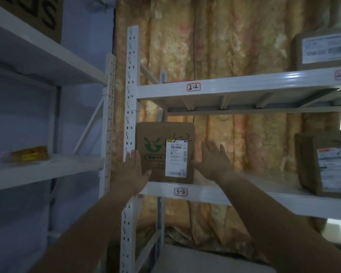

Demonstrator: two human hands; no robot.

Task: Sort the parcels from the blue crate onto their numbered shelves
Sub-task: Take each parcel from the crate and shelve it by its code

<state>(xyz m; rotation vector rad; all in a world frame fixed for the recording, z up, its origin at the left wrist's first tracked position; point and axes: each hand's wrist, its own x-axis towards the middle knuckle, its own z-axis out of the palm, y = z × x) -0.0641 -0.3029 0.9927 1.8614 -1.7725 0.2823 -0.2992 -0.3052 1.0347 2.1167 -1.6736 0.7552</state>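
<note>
Item: brown cardboard parcel (159, 152) with white label and handwritten "3-2", standing upright at the left end of the white metal shelf (201, 194) tagged 3-2, seemingly being squared there because mark and tag are matching. The left hand (133, 166), fingers straight, is pressing flat on its 9 o'clock side; the right hand (213, 160) is hovering spread and empty beside its 3 o'clock edge, contact unclear. A perforated white upright (130, 95) is crowding the parcel at 9 o'clock, and a taped brown carton (307, 164) is sitting well apart at 3 o'clock.

Floral curtain (234, 46), pale blue wall (83, 42), dim light
</note>
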